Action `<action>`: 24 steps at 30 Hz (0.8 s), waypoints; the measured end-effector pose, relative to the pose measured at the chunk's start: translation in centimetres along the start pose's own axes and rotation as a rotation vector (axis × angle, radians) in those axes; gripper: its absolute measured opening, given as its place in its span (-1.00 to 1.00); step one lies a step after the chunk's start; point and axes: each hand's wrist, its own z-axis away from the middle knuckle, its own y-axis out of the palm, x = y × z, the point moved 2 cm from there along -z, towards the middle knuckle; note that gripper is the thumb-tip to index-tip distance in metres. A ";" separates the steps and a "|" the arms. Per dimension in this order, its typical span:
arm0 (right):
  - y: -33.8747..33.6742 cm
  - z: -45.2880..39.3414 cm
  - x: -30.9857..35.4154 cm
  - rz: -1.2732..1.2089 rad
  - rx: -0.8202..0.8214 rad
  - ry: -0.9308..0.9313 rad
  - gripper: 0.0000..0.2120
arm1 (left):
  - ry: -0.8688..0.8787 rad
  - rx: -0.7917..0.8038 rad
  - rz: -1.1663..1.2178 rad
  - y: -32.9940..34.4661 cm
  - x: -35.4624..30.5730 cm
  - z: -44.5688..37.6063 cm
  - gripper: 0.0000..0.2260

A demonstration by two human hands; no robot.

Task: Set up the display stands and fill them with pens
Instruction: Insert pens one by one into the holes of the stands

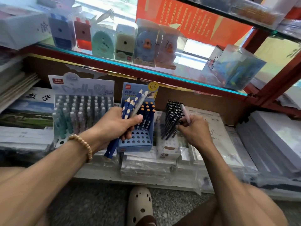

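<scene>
From my remote feed: left hand [121,123] grips a bunch of blue pens [128,105] w/ one clear pen — fist closed round them, just in front of the blue display stand [138,141], partly filled. Right hand [193,129] pinches a pale pink pen [185,114] beside the black pens [172,118] in the white stand [169,149]. Left — a stand of pastel pens [81,110].

Both forearms reach forward toward twelve o'clock. The left hand [119,123] sits at centre, fingers curled in a fist-like grip, thumb on top. The right hand [194,130], at its three o'clock, pinches with curled fingertips.
</scene>
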 end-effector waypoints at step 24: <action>5.1 3.4 15.1 0.288 0.337 -0.775 -0.87 | 0.133 -0.273 0.118 -6.7 -0.9 5.2 -0.92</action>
